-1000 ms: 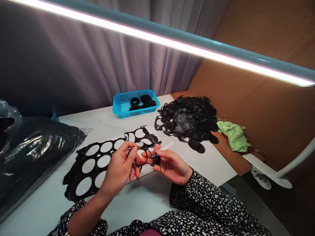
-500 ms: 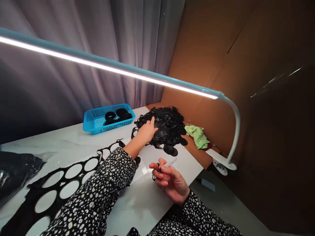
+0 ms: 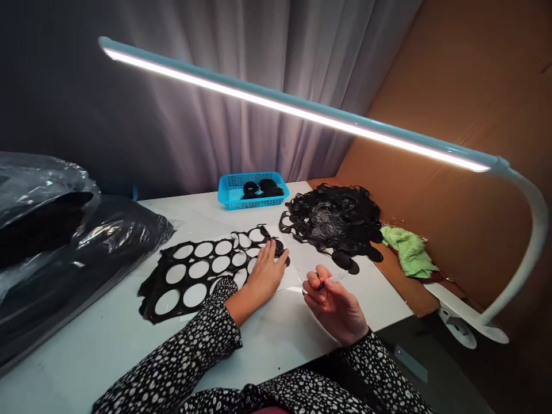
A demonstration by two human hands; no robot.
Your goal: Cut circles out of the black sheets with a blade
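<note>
My left hand lies with its fingers stretched out over the right end of a black sheet with rows of round holes cut through it. Its fingertips touch small black pieces there. My right hand is closed, raised above the table to the right, around a small dark thing. A pale, thin part sticks out from it, too blurred to name. Beyond both hands is a heap of black cut-out scraps, with a couple of black discs at its near edge.
A blue basket with black rings stands at the back. Clear plastic bags of black material lie at left. A green cloth sits right, near the clamp of a lit lamp that stretches overhead. A white table lies below.
My left hand has moved from the heap of scraps back onto the end of the holed sheet. My right hand still grips its small dark thing. The view has turned left.
</note>
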